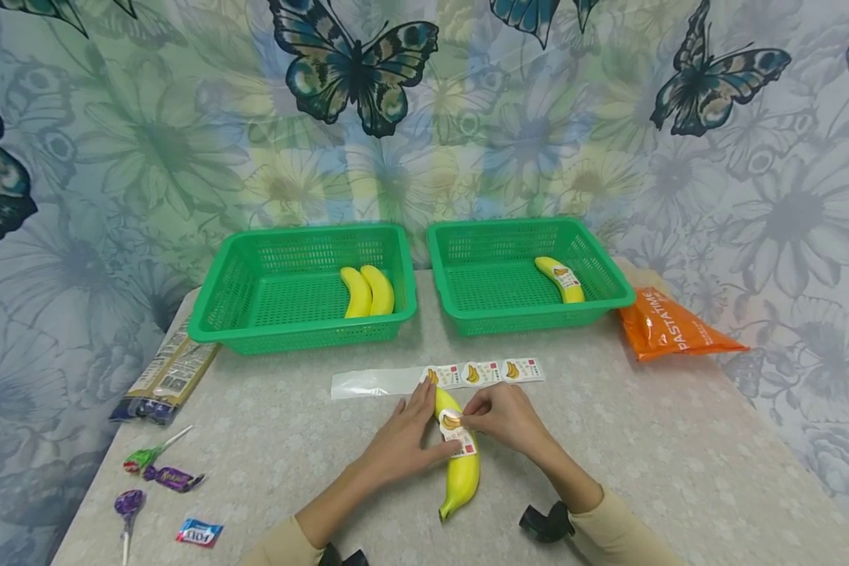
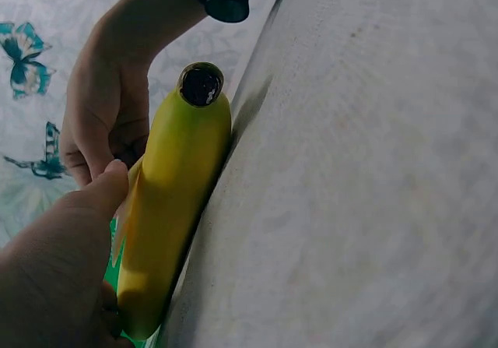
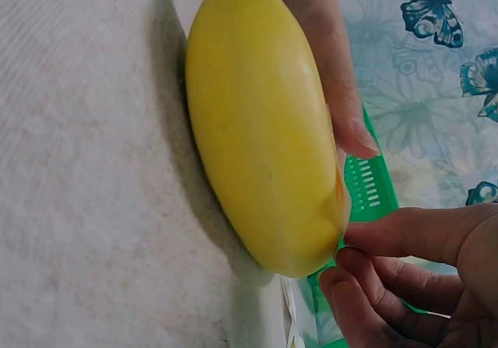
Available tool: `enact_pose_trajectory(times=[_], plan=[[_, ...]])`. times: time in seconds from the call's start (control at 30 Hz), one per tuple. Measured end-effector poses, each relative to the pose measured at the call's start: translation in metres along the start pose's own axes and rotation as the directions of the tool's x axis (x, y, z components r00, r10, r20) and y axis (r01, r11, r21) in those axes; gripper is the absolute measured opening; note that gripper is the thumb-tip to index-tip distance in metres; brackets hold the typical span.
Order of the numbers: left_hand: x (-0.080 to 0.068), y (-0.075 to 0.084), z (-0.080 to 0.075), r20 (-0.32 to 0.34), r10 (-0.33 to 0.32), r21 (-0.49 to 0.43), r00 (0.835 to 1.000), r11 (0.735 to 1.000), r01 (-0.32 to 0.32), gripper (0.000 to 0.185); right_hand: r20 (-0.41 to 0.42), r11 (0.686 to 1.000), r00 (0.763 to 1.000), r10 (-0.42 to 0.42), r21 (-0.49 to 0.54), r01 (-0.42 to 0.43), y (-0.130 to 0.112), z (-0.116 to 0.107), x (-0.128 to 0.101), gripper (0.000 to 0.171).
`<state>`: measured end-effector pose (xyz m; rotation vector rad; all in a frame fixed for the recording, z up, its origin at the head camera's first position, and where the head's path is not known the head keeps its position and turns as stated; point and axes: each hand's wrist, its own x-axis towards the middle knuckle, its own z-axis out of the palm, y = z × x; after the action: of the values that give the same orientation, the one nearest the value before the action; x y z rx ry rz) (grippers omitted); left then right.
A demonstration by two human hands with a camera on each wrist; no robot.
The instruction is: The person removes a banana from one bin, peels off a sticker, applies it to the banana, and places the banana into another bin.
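Note:
A yellow banana [image 1: 461, 479] lies lengthwise on the table, its stem end toward me. On its upper side sits a white sticker [image 1: 464, 445] printed with bananas. My left hand [image 1: 403, 440] rests against the banana's far left side with fairly straight fingers, its thumb pressing on the sticker. From the right, my right hand [image 1: 509, 417] pinches the sticker's far edge between thumb and forefinger. In the right wrist view, that sticker edge [image 3: 342, 200] stands slightly off the peel. Just beyond the hands lies a strip of banana stickers [image 1: 483, 372], partly bare backing at its left.
Two green baskets stand at the back: the left basket [image 1: 304, 342] holds two bananas [image 1: 378, 291], the right basket [image 1: 531, 321] one labelled banana [image 1: 562, 279]. An orange packet [image 1: 672, 326] lies at right. Leftward are a long packet [image 1: 170, 377], lollipops [image 1: 141, 458] and wrapped candies [image 1: 200, 532].

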<state>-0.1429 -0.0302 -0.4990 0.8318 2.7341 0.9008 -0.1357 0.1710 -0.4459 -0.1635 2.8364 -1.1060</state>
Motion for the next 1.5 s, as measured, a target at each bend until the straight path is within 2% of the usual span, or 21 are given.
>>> enact_pose_trajectory(times=[0.33, 0.47, 0.67, 0.83, 1.07, 1.23, 1.5], plan=[[0.0, 0.0, -0.002, 0.021, 0.013, 0.003, 1.0, 1.0, -0.013, 0.107, 0.004, 0.998, 0.998, 0.06, 0.023, -0.06, 0.003, 0.003, 0.007, 0.02], [0.0, -0.001, -0.002, 0.021, 0.028, 0.008, 0.999, 1.0, -0.028, 0.107, 0.053, 0.99, 0.993, 0.106, 0.093, -0.11, 0.011, 0.005, 0.013, 0.021], [0.001, -0.003, -0.002, 0.019, 0.04, 0.027, 0.999, 0.999, -0.04, 0.108, 0.142, 0.955, 0.97, 0.195, 0.196, -0.221, 0.026, 0.009, 0.017, 0.03], [0.002, -0.003, -0.002, 0.016, 0.034, 0.023, 0.999, 0.999, -0.034, 0.107, 0.245, 0.942, 0.959, 0.139, 0.265, -0.205, 0.031, 0.007, 0.017, 0.033], [0.003, -0.002, 0.0, 0.011, 0.04, 0.016, 0.999, 0.999, -0.04, 0.107, 0.362, 0.947, 0.931, 0.05, 0.279, -0.159, 0.035, -0.003, 0.015, 0.038], [0.002, -0.001, 0.0, 0.034, 0.023, -0.009, 0.999, 1.0, -0.023, 0.11, 0.38, 0.93, 0.923, 0.06, 0.316, -0.19, 0.037, -0.001, 0.014, 0.039], [0.008, -0.004, -0.006, 0.071, 0.039, 0.004, 0.997, 0.999, -0.039, 0.116, 0.359, 0.897, 0.93, 0.082, 0.381, -0.226, 0.039, 0.004, 0.014, 0.035]])
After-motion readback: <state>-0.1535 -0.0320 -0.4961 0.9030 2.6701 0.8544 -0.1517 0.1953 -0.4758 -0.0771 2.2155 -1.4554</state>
